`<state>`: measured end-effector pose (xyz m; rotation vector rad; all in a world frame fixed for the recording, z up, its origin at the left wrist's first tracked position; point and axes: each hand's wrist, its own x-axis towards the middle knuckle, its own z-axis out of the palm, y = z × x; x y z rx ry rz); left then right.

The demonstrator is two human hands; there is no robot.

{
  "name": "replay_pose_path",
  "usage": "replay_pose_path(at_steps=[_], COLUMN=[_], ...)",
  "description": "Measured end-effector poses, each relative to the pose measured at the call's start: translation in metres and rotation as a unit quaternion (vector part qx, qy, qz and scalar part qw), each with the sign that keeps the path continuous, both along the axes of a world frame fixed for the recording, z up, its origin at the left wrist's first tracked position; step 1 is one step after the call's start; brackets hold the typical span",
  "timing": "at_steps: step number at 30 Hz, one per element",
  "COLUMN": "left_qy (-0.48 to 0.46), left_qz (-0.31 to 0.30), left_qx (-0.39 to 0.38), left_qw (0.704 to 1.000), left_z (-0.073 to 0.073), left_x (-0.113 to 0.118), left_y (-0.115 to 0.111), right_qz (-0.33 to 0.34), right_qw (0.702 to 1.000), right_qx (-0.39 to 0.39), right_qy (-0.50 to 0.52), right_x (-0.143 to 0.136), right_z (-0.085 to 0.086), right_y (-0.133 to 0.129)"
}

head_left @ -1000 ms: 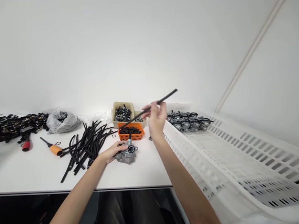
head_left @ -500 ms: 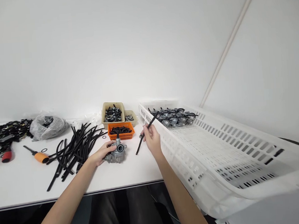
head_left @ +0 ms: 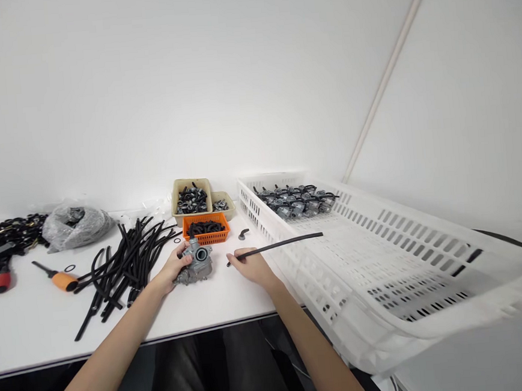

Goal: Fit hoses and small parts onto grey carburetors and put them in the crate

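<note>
The right hand (head_left: 254, 267) has swung the long, thin black rubber hose (head_left: 287, 241) from a steep slant to nearly level, its gripped end now facing the silver-grey cast-metal body (head_left: 196, 270), so the two are near each other but apart. Its far end reaches over the white plastic crate (head_left: 263, 225). The right fingers pinch the hose near one end; the left hand's (head_left: 172, 273) fingers clamp the body on the white surface (head_left: 220, 310), its round bore (seemingly dark-lined) open.

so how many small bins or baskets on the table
3: the larger beige bin at the back, the smaller beige bin to its right, and the orange basket in front of them.
</note>
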<state>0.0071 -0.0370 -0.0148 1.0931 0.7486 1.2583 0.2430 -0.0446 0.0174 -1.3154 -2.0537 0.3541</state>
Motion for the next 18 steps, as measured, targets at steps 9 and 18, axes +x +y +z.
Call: replay_pose_path(at_steps=[9,18], left_qy=[0.014,0.094], left_qz=[0.075,0.065], left_qx=[-0.007,0.023], left_qw=[0.997,0.993], left_z=[0.001,0.009], left_x=[0.003,0.003], left_y=[-0.003,-0.007], right_qz=[0.072,0.114], right_qw=[0.981,0.979], right_qx=[-0.019,-0.076], right_qy=[0.182,0.153], right_x=[-0.031,-0.03], right_z=[-0.012,-0.01], right_y=[-0.045,-0.049])
